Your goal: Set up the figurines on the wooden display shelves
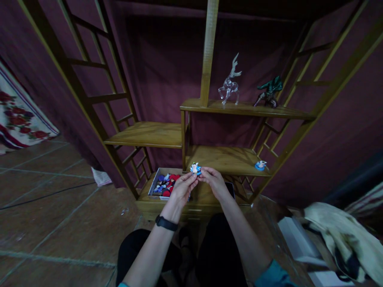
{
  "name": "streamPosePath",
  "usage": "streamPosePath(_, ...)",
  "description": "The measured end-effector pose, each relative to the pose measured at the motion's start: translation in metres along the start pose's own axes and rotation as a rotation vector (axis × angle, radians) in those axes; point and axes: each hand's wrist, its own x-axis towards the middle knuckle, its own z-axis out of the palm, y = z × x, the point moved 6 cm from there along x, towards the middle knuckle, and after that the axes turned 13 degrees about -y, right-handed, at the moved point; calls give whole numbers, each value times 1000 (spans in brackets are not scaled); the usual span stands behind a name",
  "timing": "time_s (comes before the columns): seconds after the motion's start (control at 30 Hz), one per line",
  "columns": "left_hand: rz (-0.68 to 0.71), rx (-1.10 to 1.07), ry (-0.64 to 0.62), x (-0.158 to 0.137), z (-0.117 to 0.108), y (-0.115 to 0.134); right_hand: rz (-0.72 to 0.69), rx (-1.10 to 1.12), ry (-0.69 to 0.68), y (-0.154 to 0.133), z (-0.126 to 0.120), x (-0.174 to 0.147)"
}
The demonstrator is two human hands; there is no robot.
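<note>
Between my fingertips, in front of the lower right shelf, is a small blue-and-white figurine (196, 169). My left hand (183, 187) grips it from the left, a black band on that wrist. From the right, the fingers of my right hand (214, 181) pinch its blue base. A similar blue-and-white figurine (260, 165) stands at the right end of the shelf (221, 157). Below and left of my hands, a white open box (153, 187) holds several red, blue and white small pieces, partly hidden by my left hand.
On the upper right shelf (215, 105) stand a clear deer figurine (230, 85) and a dark green figure (269, 92). A wooden post (209, 52) rises beside them. A left shelf (146, 133) sits above the box. Pale cloth (338, 227) and a white box (299, 241) lie on the floor at right.
</note>
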Motion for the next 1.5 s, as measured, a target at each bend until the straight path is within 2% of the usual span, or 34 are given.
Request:
streamPosePath(0.47,-223,-199,-95,-12,7,-6,-79,-180,17,-12,4,-6)
streamPosePath(0.63,-106,-91,-49,-11,5,-1,-45,-186,23,-9,1,-8)
streamPosePath(0.87,163,296,47,-9,6,17,-39,-124,-1,-7,1,-10)
streamPosePath(1.0,246,454,44,-10,12,24,-53,-83,3,-5,2,-6)
streamPosePath(1.23,261,415,29,-14,16,23,-15,31,-13,4,0,-6)
streamPosePath(1.37,167,236,43,-15,8,16,-40,155,-66,6,3,-9)
streamPosePath(1.5,103,164,14,-18,6,12,-46,147,-103,1,10,-12)
